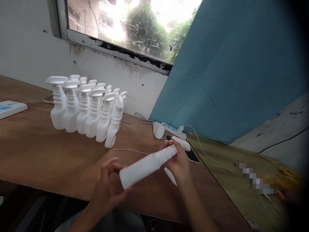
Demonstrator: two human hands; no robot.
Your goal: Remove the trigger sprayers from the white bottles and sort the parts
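Note:
A white spray bottle [146, 167] lies tilted across both hands above the brown table, its base to the left and its trigger head to the upper right. My right hand [180, 166] is closed around the ribbed neck below the head. At the base, my left hand [107, 185] has its thumb under the bottle and its fingers along the upper edge. Several matching white spray bottles [90, 119] stand upright in close rows to the left, the nearest one leaning slightly. Beneath my right hand, a flat white piece [171, 176] lies on the table, partly hidden.
A phone [193, 157] lies beyond my right hand, near the table's right edge. Behind it are a white power strip [175, 131] and a white charger [158, 130] with cables. Another white power strip [12, 109] sits far left. A blue curtain [217, 71] hangs beside the window.

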